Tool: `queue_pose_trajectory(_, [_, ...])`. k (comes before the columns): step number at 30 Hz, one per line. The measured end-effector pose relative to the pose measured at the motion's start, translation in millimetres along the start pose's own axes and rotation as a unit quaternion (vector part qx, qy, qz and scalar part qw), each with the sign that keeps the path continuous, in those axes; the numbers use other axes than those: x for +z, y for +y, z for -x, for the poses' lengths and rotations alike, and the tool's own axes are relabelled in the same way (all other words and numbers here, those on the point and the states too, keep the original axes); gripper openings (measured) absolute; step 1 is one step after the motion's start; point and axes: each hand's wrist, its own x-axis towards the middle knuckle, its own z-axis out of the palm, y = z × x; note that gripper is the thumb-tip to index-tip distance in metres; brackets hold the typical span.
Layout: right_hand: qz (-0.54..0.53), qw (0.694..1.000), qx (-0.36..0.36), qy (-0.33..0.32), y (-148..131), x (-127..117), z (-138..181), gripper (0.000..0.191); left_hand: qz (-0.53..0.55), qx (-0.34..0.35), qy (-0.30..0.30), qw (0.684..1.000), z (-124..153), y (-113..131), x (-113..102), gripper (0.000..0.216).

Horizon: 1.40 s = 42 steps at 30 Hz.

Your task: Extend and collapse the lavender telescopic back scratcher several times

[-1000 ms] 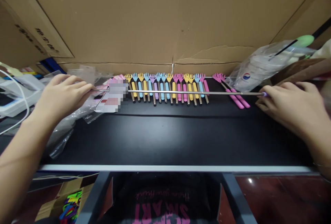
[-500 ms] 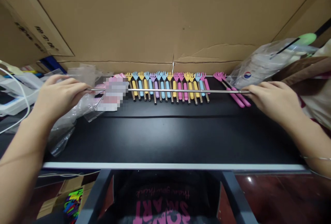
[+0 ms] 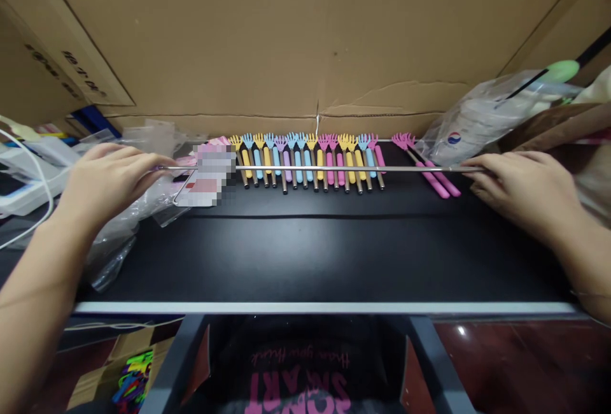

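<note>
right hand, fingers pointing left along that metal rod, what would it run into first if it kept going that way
Probably the two pink scratchers lying just past the right hand, under the extended rod; depth is unclear, so it might pass above them.

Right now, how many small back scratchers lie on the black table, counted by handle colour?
yellow scratchers: 5
blue scratchers: 5
pink scratchers: 5
purple scratchers: 1
Total: 16, not counting the extended rod held by the left hand and right hand.

Left hand (image 3: 112,178) at 9 o'clock and right hand (image 3: 522,188) at 3 pinch ends of thin metal rod (image 3: 334,168), stretched level over row of colored back scratchers (image 3: 308,160) on black table (image 3: 324,255).
</note>
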Motion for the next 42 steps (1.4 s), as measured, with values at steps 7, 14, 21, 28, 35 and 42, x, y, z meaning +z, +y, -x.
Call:
queue_pose_trajectory(7, [0.104, 0.994, -0.017, 0.033, 9.9, 16.1, 10.7, 0.03, -0.01, 0.028, -0.006, 1.0, -2.2, 2.5, 4.5, 0.04])
queue_pose_trajectory(14, [0.116, 0.992, -0.043, 0.032, -19.8, 3.0, 5.2, 0.03, 0.009, 0.067, -0.022, 0.997, -16.4, 17.4, 0.1, 0.044])
queue_pose_trajectory(21, [0.039, 0.981, -0.147, 0.122, -84.2, -30.3, -10.7, 0.027, 0.066, 0.07, 0.012, 0.995, -67.5, 73.1, -34.4, 0.043])
queue_pose_trajectory(28, [-0.01, 0.983, -0.153, 0.099, -113.3, -41.3, -17.8, 0.029, 0.144, 0.065, 0.041, 0.987, -94.8, 108.2, -49.7, 0.037])
queue_pose_trajectory(35, [-0.061, 0.968, -0.206, 0.131, -159.2, -59.9, -26.0, 0.03, 0.24, 0.083, 0.054, 0.966, -117.9, 154.7, -58.1, 0.029])
queue_pose_trajectory(42, [-0.103, 0.965, -0.209, 0.117, -170.0, -70.4, -32.2, 0.032, 0.212, 0.083, 0.079, 0.971, -124.5, 155.1, -66.8, 0.031])
